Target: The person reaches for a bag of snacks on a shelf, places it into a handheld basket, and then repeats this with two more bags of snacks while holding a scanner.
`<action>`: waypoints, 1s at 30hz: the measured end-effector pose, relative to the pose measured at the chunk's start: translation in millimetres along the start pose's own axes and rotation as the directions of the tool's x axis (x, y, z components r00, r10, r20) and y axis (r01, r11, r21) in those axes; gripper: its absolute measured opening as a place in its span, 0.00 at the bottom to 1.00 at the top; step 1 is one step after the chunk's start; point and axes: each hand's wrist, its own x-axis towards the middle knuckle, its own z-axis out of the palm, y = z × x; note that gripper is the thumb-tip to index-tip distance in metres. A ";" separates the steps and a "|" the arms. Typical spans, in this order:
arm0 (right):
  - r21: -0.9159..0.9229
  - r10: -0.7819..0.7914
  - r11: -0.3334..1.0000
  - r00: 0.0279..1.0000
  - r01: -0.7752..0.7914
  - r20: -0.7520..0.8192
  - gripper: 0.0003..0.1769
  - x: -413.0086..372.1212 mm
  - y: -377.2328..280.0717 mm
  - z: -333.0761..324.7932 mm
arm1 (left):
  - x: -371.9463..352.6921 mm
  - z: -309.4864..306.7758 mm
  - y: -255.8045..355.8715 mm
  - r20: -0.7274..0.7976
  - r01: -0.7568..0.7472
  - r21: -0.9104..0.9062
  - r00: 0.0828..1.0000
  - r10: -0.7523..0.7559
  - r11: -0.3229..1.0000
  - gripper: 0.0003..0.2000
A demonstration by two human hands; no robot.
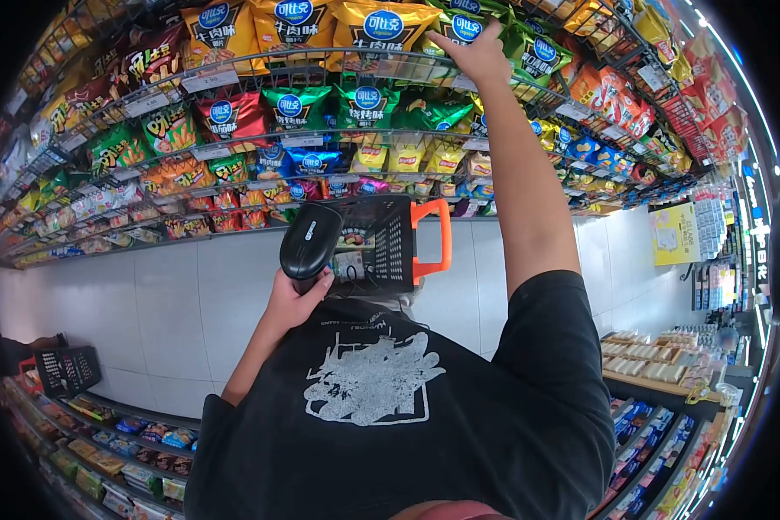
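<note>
My left hand [297,297] is wrapped around the handle of a black handheld barcode scanner [311,239], its rounded head pointing up toward the shelves. My right arm is stretched out to the top shelf. There my right hand [477,57] lies against or just in front of a green bag of chips [464,26], with thumb and a finger spread apart. Whether it presses on the bag is hard to tell. Left of it stand orange-yellow chip bags [380,26]. Another green chip bag [539,54] is on its right.
A black shopping basket [393,236] with an orange handle [445,238] is in front of my body. Wire shelves of snack bags curve across the far side. Behind me are more shelves [139,433], and another black basket [69,370] is at left.
</note>
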 end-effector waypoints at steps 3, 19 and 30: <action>0.006 -0.004 1.000 1.000 0.004 -0.012 0.72 3.4 4.5 2.4 | 0.9 -0.4 -2.1 -0.007 -0.010 0.000 1.000 0.010 1.000 0.12; 0.034 0.000 0.999 1.000 0.001 -0.022 0.70 5.2 7.9 5.9 | 3.8 -0.5 1.1 -0.001 0.026 -0.016 1.000 -0.026 1.000 0.12; 0.014 -0.015 1.000 0.997 0.016 -0.071 0.72 -0.1 2.2 2.6 | 3.5 -1.8 2.6 -0.006 0.006 -0.030 1.000 -0.006 1.000 0.10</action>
